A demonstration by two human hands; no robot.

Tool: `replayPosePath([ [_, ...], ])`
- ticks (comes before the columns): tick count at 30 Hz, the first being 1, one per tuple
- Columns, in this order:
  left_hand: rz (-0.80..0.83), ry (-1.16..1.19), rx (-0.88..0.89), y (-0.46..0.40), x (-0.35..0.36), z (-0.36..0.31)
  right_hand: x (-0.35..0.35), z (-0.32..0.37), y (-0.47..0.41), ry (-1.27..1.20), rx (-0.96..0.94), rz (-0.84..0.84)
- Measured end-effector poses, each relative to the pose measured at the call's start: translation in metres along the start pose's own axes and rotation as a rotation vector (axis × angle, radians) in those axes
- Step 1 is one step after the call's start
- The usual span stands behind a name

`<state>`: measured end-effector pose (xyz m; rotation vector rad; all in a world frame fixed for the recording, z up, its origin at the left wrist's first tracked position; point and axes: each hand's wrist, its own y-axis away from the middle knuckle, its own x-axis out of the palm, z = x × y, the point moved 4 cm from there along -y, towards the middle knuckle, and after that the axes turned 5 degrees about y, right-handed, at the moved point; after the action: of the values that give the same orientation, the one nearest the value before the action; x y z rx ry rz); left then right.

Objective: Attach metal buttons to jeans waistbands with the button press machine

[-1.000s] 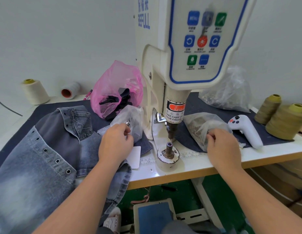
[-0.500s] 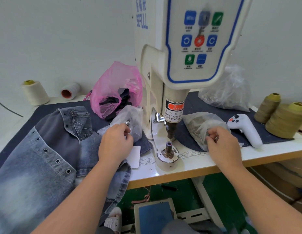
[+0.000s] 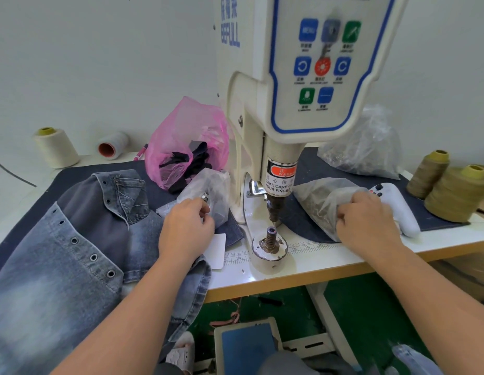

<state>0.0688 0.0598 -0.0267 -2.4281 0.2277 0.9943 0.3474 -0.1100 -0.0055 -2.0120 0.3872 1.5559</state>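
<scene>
One button press machine (image 3: 295,77) fills the upper middle of the frame, its lower die (image 3: 270,240) bare at centre. One pair of jeans (image 3: 67,253) sprawls across the lower left, the left forearm lying over the denim. Four thread cones stand about: two cream ones (image 3: 56,147) at far left, two olive ones (image 3: 451,193) at far right. Three clear bags and one pink bag (image 3: 186,142) sit on the table. The left hand (image 3: 185,231), fingers curled, pinches at the left clear bag (image 3: 208,196), where small metal buttons (image 3: 205,196) glint just past the fingertips. The right hand (image 3: 368,220) grips the right clear bag (image 3: 324,201), fingers bunched into the plastic; whether it holds a button I cannot tell.
</scene>
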Motion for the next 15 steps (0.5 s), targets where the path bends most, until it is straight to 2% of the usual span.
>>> replayPosePath([
  [4,-0.004,0.002,0.001,0.000,-0.001,0.000,-0.001,0.000,-0.006,-0.025,-0.041,0.123],
  [9,-0.007,-0.007,0.001,0.000,0.000,0.001,0.005,0.004,-0.013,-0.117,0.019,0.286],
  [15,-0.006,-0.005,0.002,0.000,0.001,0.001,-0.007,0.009,-0.008,-0.141,-0.030,0.147],
])
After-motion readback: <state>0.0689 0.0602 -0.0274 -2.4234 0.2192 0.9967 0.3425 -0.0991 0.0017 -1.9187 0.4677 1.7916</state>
